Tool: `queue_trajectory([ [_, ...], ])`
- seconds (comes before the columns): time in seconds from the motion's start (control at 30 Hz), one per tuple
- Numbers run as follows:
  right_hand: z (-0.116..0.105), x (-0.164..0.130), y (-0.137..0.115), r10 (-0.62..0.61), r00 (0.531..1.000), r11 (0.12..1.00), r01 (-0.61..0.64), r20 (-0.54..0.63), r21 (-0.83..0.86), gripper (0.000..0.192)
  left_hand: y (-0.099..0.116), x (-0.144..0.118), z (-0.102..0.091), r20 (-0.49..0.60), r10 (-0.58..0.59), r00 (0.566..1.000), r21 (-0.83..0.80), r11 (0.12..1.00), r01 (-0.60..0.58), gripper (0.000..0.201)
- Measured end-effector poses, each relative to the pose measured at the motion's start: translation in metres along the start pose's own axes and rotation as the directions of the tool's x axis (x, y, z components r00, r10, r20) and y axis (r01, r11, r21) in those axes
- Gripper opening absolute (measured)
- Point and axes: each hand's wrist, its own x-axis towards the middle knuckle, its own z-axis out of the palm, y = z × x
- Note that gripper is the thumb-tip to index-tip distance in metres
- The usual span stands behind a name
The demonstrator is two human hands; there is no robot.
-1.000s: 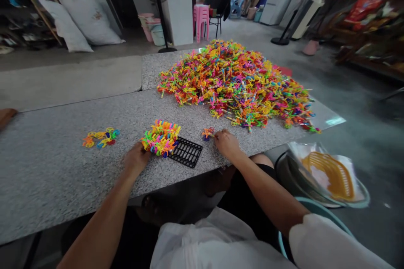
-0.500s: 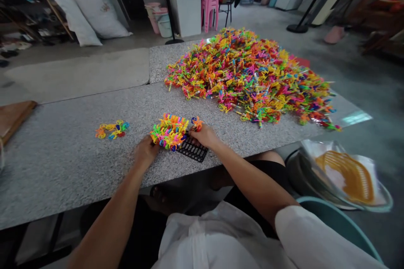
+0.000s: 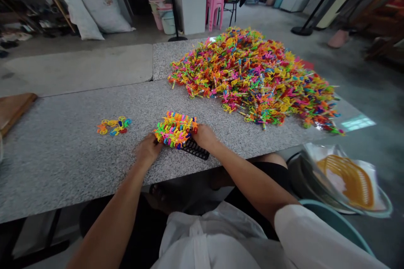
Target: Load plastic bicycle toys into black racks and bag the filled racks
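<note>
Filled rack (image 3: 180, 133) near table (image 3: 63, 151) front edge; big pile (image 3: 252, 75) behind-right; small cluster (image 3: 113, 126) left.

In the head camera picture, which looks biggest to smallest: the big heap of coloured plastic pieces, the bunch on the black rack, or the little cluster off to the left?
1. Big heap, though farthest away.
2. Bunch on the black rack.
3. Little cluster.

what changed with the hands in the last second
The right hand carried a small colourful piece leftward from the table to the bundle of pieces on the black rack. The left hand stayed at the bundle; the big pile and small cluster are unchanged.
</note>
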Motion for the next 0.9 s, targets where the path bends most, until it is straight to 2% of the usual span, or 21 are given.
queue_trajectory([
  [0.43,0.001,-0.006,-0.007,-0.023,1.000,0.996,0.025,0.017,-0.081,0.031,-0.003,0.000,0.003,-0.011,0.007,1.000,0.000,1.000,-0.007,0.039],
  [0.5,-0.006,-0.005,-0.003,-0.061,0.996,0.997,0.065,0.068,-0.050,0.031,-0.002,0.000,0.002,-0.014,0.033,0.999,-0.011,0.999,-0.033,0.039],
  [0.6,-0.030,0.005,0.016,-0.092,0.971,0.996,0.091,0.222,0.013,0.028,-0.002,0.001,0.000,-0.011,0.043,0.999,-0.027,0.999,-0.044,0.039],
  [0.63,-0.040,0.011,0.026,-0.041,0.978,0.999,0.041,0.205,0.002,0.028,-0.002,0.001,0.000,-0.012,0.035,0.999,-0.026,0.999,-0.036,0.040],
  [0.67,-0.050,0.017,0.037,0.045,0.990,0.999,-0.043,0.132,-0.022,0.030,-0.002,0.002,0.000,-0.012,0.027,1.000,-0.024,0.999,-0.027,0.040],
  [0.7,-0.059,0.024,0.049,0.154,0.988,0.987,-0.153,0.010,-0.042,0.032,-0.002,0.002,0.000,-0.012,0.022,1.000,-0.023,0.999,-0.022,0.040],
  [0.77,-0.075,0.040,0.072,0.341,0.909,0.934,-0.356,-0.242,-0.023,0.038,-0.003,0.003,0.001,-0.021,0.020,1.000,-0.027,0.999,-0.020,0.040],
  [0.8,-0.081,0.048,0.082,0.399,0.862,0.908,-0.418,-0.312,0.007,0.041,-0.003,0.003,0.001,-0.027,0.018,0.999,-0.029,0.999,-0.019,0.039],
  [0.83,-0.085,0.056,0.090,0.437,0.832,0.891,-0.454,-0.342,0.034,0.046,-0.003,0.003,0.001,-0.033,0.015,0.999,-0.028,0.999,-0.016,0.038],
  [0.9,-0.091,0.070,0.103,0.472,0.812,0.874,-0.481,-0.345,0.064,0.052,-0.004,0.004,0.001,-0.039,0.005,0.999,-0.023,1.000,-0.006,0.037],
])
